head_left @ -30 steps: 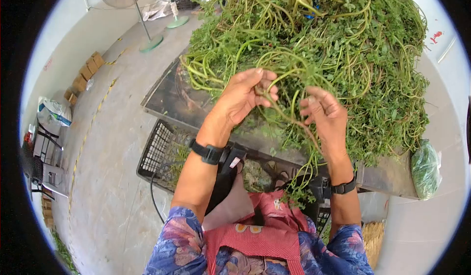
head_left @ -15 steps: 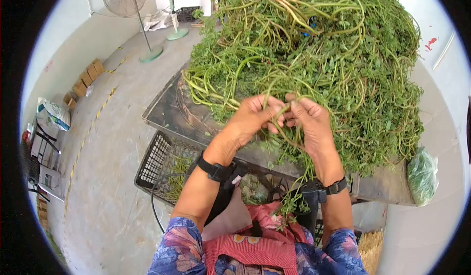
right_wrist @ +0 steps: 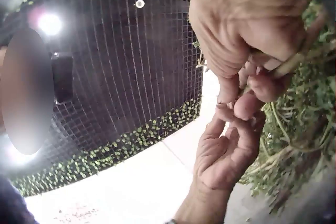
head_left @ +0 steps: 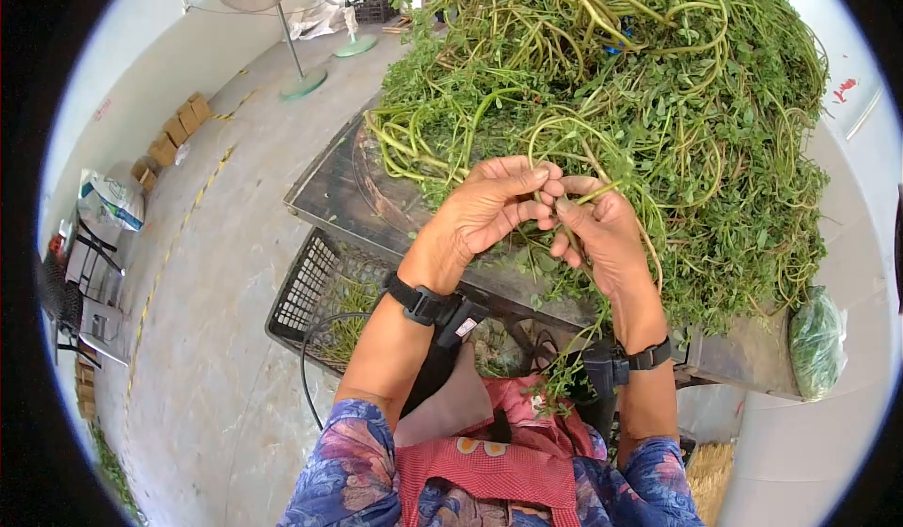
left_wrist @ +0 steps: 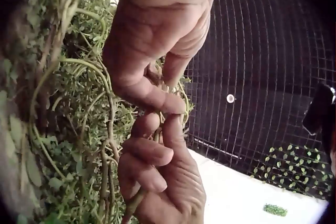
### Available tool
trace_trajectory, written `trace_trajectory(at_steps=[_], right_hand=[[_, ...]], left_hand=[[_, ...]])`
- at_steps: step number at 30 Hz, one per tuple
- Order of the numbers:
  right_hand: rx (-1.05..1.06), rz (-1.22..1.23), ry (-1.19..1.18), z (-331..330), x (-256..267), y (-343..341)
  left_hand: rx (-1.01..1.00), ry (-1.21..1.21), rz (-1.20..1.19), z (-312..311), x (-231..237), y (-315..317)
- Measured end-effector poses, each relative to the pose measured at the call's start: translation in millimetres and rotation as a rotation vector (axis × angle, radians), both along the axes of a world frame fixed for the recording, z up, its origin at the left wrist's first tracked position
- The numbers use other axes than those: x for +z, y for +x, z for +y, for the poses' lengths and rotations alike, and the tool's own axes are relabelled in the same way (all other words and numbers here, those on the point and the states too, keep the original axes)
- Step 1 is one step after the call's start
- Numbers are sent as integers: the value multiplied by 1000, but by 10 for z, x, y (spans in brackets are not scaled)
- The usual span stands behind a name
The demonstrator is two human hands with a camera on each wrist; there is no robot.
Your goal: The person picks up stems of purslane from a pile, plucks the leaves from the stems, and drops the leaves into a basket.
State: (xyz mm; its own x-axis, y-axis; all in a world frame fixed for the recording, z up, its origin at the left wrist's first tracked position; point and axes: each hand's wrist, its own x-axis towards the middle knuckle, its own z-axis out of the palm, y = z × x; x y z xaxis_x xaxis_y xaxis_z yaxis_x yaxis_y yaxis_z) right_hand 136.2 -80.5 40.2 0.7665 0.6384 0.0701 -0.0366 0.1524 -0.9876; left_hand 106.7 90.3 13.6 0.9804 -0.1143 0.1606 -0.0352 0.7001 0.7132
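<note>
In the head view my left hand point(head_left: 494, 207) and right hand point(head_left: 607, 235) meet at the near edge of a big heap of leafy green plants point(head_left: 734, 151). Between them is a long green plant stem point(head_left: 596, 194), part of it hidden by the fingers. My right hand holds the stem, with its thumb and fingers bent round it. My left thumb and fingertips pinch at it just beside. A leafy end point(head_left: 557, 388) dangles below the right wrist. Fingertips of both hands come together in the left wrist view, beside curving stems point(left_wrist: 108, 113).
The heap lies on a dark table point(head_left: 329, 183). Under its near left edge stands a black plastic crate point(head_left: 292, 306) with cut stems inside. A plastic bag of greens point(head_left: 815, 343) sits at the table's right corner. Floor fans point(head_left: 301, 85) stand at the back left.
The hands were apart a second ago, the left holding the stem and the right with looser fingers. They have come together at the stem, and the right hand now grips it.
</note>
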Motion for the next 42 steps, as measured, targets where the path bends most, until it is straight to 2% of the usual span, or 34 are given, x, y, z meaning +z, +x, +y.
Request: trace_trajectory(at_steps=[4, 5, 8, 10, 12, 14, 16, 18, 20, 22, 24, 25, 27, 28, 30, 32, 34, 38, 40, 41, 42], right_hand=[[-83, -44, -125, -39, 33, -59], [-113, -51, -214, -43, 63, -82], [-110, -71, -257, -59, 87, -121], [-116, -89, -250, -94, 85, -102], [-240, -187, -225, -109, 39, 2], [-281, -170, -218, -133, 69, 52], [-346, -392, -235, -145, -6, 121], [-329, -411, -235, -206, 7, 156], [-112, 97, -33, -352, 158, 166], [-320, 135, 255, -798, 228, 454], [-382, -137, 56, -1170, 235, 700], [-380, -134, 55, -1244, 144, 780], [-298, -196, -689, -1289, 28, 876], [-296, -205, -691, -1288, 53, 890], [-356, -845, -1574, -1252, 135, 856], [-359, -766, -1596, -1183, 421, 734], [-561, -713, -1696, -1178, 628, 644], [-681, -832, -1787, -1272, 881, 535], [-737, -1183, -1476, -1372, 812, 573], [-602, -1346, -1215, -1537, 567, 841], [-607, -1338, -1220, -1511, 335, 895]], left_hand=[[-57, -96, -32, 58, 2, 57], [-35, -84, -45, 84, 1, 73], [-40, -42, -46, 68, 35, 48], [-10, -24, -32, 18, 64, 27], [74, 10, -88, -18, 59, 18], [88, 58, -67, -105, 91, -21], [61, 38, -93, -145, 81, 4], [85, 35, -68, -181, 98, -8], [61, 49, -19, -132, 104, -46], [286, -130, -70, 146, 74, -15], [406, -88, -71, 368, 72, -49], [409, -88, -67, 340, 113, -90], [379, 149, -57, 223, 230, -152], [384, 145, -62, 177, 239, -154], [381, 158, 40, 113, 241, -161], [347, 140, 9, 130, 199, -153], [349, 169, -6, 116, 180, -149], [382, 207, -60, 142, 158, -169], [395, 237, -62, 128, 193, -172], [395, 277, -59, 107, 192, -194], [385, 280, -58, 87, 187, -208]])
